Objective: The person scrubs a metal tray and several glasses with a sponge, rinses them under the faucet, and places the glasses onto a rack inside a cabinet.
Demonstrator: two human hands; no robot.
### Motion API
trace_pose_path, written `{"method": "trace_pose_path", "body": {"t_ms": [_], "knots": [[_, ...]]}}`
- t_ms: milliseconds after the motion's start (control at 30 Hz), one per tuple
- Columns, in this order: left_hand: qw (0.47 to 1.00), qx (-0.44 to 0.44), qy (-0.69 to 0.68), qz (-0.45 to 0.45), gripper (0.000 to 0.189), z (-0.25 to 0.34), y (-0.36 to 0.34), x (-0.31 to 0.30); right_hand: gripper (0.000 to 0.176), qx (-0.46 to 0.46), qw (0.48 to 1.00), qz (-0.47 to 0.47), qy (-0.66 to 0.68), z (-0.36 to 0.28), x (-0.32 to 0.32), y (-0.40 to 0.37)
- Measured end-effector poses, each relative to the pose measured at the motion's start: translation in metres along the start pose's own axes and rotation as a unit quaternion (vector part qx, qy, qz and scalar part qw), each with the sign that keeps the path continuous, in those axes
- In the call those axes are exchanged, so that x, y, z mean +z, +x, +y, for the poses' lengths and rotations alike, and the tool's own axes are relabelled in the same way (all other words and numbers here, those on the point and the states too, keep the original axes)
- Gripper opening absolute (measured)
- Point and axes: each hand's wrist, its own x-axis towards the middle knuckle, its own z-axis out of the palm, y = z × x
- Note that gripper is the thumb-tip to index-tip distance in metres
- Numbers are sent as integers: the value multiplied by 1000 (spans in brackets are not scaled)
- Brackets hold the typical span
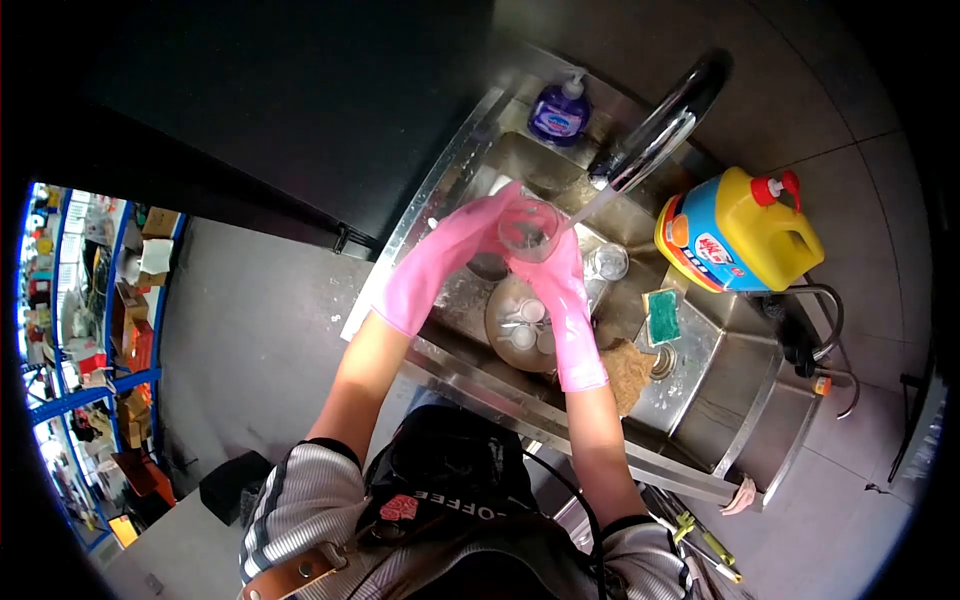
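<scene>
Clear cup [529, 230] is upper centre of frame, between left hand [488, 228] and right hand [556, 270], both in pink gloves. Left has its left side, right has the lower right. I read both sets of fingers as clamped on the cup; exact fingertip placement is partly hidden, can't call it.

Key relation: cup vs faucet [668, 130]. Spout sits up and right of the cup, stream [596, 206] slants down-left to the cup's right edge, right by the right glove. Can't tell if it lands inside the rim. Round opening faces roughly at my camera, so long axis runs about along my line of sight. Right hand is nearer the spout.

Edges: sink rim [392, 277] runs left of the left glove. Bowl [496, 340] with small white cups is below the hands, beside the right forearm. Second clear cup [608, 262] is just right of the right glove, tightest neighbour. Sponge [662, 316] and brown cloth [627, 374] lie further lower right. Yellow jug [735, 240] borders the right, purple bottle [558, 114] the top. Most room I see: the basin lower right, past the sponge.
</scene>
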Motion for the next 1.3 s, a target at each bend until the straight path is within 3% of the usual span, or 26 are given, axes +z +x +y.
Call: {"method": "trace_pose_path", "body": {"t_ms": [33, 133, 233, 267, 333, 367, 433, 533, 600, 633, 700, 800, 833, 933, 967, 1000, 1067, 1133, 1200, 1300], "knots": [[1000, -3, 16, 10, 45, -7, 9, -1, 61, -12, 967, 87, -238, 9, 6, -3], [992, -35, 115, 33, 40, -17, 35, 5, 62, -137, 908, 177, -354, 49, 5, 3], [964, -70, 253, 42, 38, -14, 54, 14, 80, -117, 920, 142, -347, 41, -15, -1], [954, -74, 288, 45, 39, -17, 62, 16, 82, -95, 953, 123, -260, 37, -24, -7], [938, -2, 339, 71, 36, -29, 73, 25, 84, -53, 992, 84, -72, 40, -39, -22], [927, -41, 337, 159, 34, -35, 79, 29, 82, -32, 997, 67, 29, 45, -44, -28], [897, -28, 405, 174, 34, -45, 88, 25, 73, 39, 970, 74, 228, 23, -40, -51], [846, -21, 499, 189, 37, -55, 93, 21, 45, 130, 925, 62, 353, 31, -41, -46], [810, -31, 555, 186, 47, -54, 87, 26, 39, 174, 913, 29, 368, 67, -39, -29], [792, -59, 580, 178, 47, -42, 75, 40, 26, 216, 907, 85, 352, 76, -28, -19], [753, -117, 627, 162, 47, -12, 48, 74, 20, 209, 909, 110, 343, 81, -17, -3], [816, -32, 553, 167, 49, -14, 35, 57, 16, 238, 897, 82, 364, 76, -19, 2], [828, 70, 542, 124, 58, -19, 36, 43, 17, 245, 893, 75, 371, 81, -21, 4], [813, 252, 518, 85, 57, -32, 24, 25, 27, 235, 893, 93, 373, 55, -18, -5], [887, 253, 381, 62, 47, -45, 29, 24, 28, 235, 895, 66, 374, 56, -19, -7], [885, 264, 381, 46, 45, -53, 37, 19, 29, 234, 897, 40, 373, 56, -20, -10], [880, 291, 376, 13, 40, -67, 63, 5, 29, 235, 869, 117, 419, 76, -13, -17], [983, 141, 119, 10, 45, -78, 77, 9, 29, 232, 851, 157, 444, 92, -14, -28], [998, 58, 37, 5, 52, -72, 78, 10, 28, 231, 848, 158, 450, 104, -28, -44], [975, 50, -214, -7, 67, -65, 77, 11, 23, 253, 825, 212, 458, 106, -48, -67]]}}
